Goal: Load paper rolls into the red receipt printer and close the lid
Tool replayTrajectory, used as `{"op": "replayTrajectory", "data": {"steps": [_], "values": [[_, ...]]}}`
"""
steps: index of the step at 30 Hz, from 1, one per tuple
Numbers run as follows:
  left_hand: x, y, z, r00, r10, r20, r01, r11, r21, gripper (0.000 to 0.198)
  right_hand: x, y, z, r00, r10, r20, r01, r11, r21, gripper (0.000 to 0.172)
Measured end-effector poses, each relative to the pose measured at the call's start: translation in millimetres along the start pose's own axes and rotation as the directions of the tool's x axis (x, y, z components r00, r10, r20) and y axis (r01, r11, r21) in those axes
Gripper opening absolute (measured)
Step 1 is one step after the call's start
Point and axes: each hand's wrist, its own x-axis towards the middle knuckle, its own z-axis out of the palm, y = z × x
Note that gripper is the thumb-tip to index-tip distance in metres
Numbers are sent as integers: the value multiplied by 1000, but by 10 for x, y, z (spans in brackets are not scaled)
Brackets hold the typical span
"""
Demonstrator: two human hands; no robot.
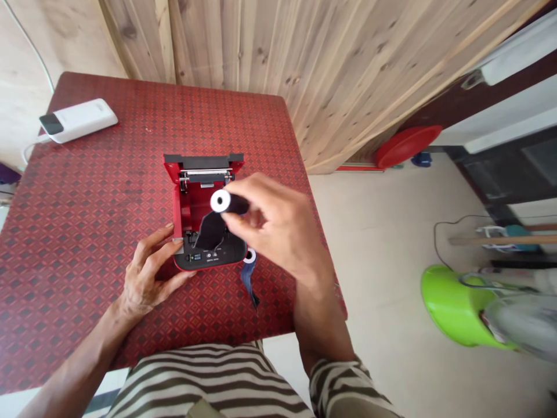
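Observation:
A small red-and-black printer (217, 256) lies on the table with its lid (203, 159) raised, exposing the red inside. At its left front corner my left hand (150, 273) grips it, thumb along the front edge and fingers on the side. Over the open compartment, my right hand (272, 223) pinches a small roll (220, 201) with a white end and dark wrap between thumb and fingers. A dark strip (210, 232) hangs from this roll across the printer's front. Close to the printer's right front corner is a second white-ended roll (249, 256) trailing a dark blue strip (248, 281).
The table (87, 232) has a red patterned cover. A white power bank (80, 121) with a cable lies at its far left. Wooden boards (261, 46) rise behind it. On the floor at right stand a green plastic stool or tub (456, 305) and a red round object (407, 146).

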Motion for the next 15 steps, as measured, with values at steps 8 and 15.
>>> {"op": "replayTrajectory", "data": {"steps": [8, 15], "values": [[-6, -11, 26, 1000, 19, -21, -18, 1000, 18, 75, -223, 891, 517, 905, 422, -59, -339, 796, 501, 23], [29, 12, 5, 1000, 9, -8, -9, 1000, 30, 74, -333, 972, 767, 918, 382, 106, -382, 781, 493, 38]]}}
